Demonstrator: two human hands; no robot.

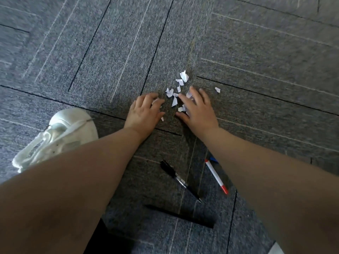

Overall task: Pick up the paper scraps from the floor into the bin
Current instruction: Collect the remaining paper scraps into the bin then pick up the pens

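Several small white paper scraps (174, 94) lie scattered on the grey carpet (110, 52) in the middle of the head view. One larger scrap (184, 76) lies farthest away, and a lone scrap (217, 90) sits off to the right. My left hand (145, 111) is down on the carpet at the left of the pile, fingers curled, with a white scrap (155, 101) showing between them. My right hand (197, 110) lies spread over the right part of the pile, fingers straight and touching scraps. No bin is in view.
A white sneaker (60, 136) stands on the carpet to the left of my left arm. Nearer to me lie a black pen (179, 180), a white pen with a red cap (216, 176), a small blue item (213, 159) and a long black stick (179, 216).
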